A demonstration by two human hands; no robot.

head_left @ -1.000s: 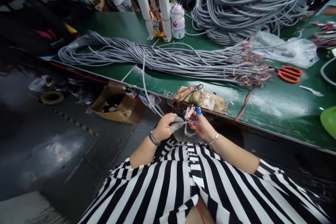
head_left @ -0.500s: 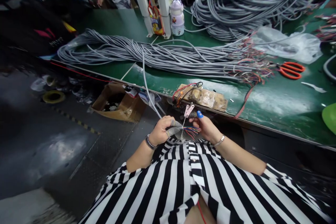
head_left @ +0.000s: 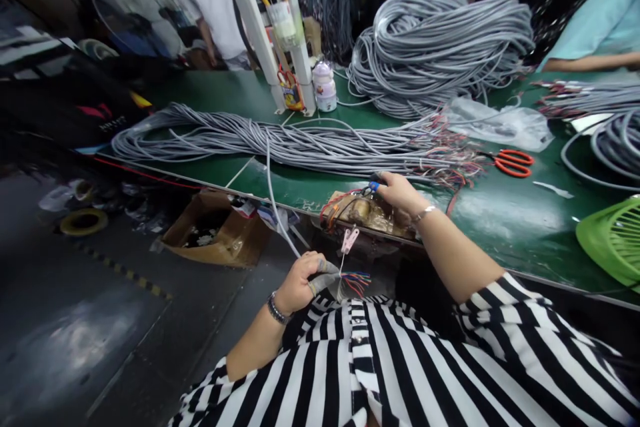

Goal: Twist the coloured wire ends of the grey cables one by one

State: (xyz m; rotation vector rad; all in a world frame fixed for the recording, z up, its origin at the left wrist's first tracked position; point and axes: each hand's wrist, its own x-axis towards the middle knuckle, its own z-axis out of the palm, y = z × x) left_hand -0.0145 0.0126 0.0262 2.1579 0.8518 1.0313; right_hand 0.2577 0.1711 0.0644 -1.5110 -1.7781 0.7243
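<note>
Short of the green tabletop's (head_left: 510,210) edge, your left hand (head_left: 303,282) pinches a round grey cable (head_left: 274,193), fanned multicoloured wires (head_left: 357,280) pointing right, your right hand (head_left: 399,192), grip unclear, farther forward by the brown tape-wrapped block (head_left: 377,219)

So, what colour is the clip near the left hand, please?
Pale pink; the clip shows best in the head view.

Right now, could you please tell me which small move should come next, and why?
Perhaps bring the right hand to the coloured wires: they fan out beyond the left hand, which grips their grey cable, while the right is over at the taped board.
</note>
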